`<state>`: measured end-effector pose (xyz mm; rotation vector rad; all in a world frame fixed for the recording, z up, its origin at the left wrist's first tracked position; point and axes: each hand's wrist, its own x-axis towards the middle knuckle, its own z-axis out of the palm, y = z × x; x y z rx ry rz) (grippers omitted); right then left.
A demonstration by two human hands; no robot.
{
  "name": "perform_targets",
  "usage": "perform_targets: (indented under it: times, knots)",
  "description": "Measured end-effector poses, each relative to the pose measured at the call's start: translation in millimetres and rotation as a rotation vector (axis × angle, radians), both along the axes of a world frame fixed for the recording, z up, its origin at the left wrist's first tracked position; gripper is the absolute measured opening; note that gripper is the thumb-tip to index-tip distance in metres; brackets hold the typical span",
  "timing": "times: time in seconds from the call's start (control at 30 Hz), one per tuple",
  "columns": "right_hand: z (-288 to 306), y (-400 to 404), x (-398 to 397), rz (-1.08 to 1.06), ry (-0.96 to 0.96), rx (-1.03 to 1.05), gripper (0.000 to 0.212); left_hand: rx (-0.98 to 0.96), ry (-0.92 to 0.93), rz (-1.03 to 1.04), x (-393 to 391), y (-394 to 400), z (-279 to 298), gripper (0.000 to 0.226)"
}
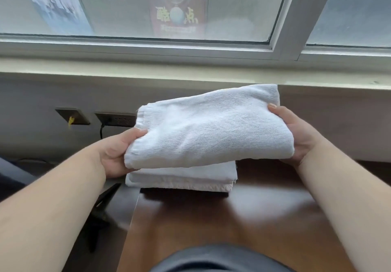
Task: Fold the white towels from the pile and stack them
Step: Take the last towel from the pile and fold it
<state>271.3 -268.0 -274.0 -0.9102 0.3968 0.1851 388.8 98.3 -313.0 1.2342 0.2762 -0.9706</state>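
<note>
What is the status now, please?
Both hands, left and right, grip folded white towel. It is above towel stack. Nothing in the way.

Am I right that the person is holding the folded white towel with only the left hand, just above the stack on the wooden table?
Not quite: both hands grip it. In the head view, the left hand and the right hand hold opposite ends of the folded towel just above the stack on the wooden table.

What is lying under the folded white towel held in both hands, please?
Under the folded towel lies a stack of folded white towels on the brown table. The stack's top and far side are covered.
</note>
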Motion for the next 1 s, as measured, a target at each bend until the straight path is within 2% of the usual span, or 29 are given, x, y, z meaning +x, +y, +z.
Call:
perform_targets:
  times: [0.23,0.3,0.37,0.43,0.6,0.7,0.8,0.87,0.93,1.0]
  knots:
    - [-44.1,12.8,31.9,-0.006,0.11,-0.05,0.038,-0.045,-0.048,-0.019,36.4,21.0,-22.0,0.044]
    - [-55.1,16.8,39.6,-0.005,0.125,-0.078,0.043,-0.044,-0.103,-0.049,48.1,27.8,-30.0,0.045]
    - [-65.9,22.0,48.5,-0.012,0.171,-0.116,0.045,-0.029,-0.147,-0.06,58.4,32.5,-38.7,0.041]
    - [-76.8,28.1,57.7,-0.034,0.243,-0.152,0.038,-0.011,-0.167,-0.039,67.3,34.6,-48.0,0.033]
    - [-103.3,40.2,70.5,-0.159,0.354,-0.298,0.035,0.112,-0.166,0.032,76.6,26.9,-72.4,0.031]
    - [-126.4,38.2,65.0,-0.142,0.439,-0.452,0.039,0.243,-0.119,0.055,78.4,21.4,-88.9,0.03]
    - [-139.9,38.2,63.0,-0.103,0.488,-0.513,0.054,0.274,-0.021,0.102,89.2,16.8,-93.4,0.037]
    - [-138.7,40.7,65.0,-0.094,0.496,-0.528,0.054,0.339,0.039,0.114,98.9,10.4,-92.7,0.051]
    - [-136.6,43.3,67.0,-0.08,0.489,-0.57,0.053,0.451,0.044,0.039,104.9,3.7,-92.4,0.068]
    - [-138.0,43.4,68.0,-0.058,0.468,-0.669,0.055,0.49,0.055,-0.03,106.7,-1.4,-90.1,0.072]
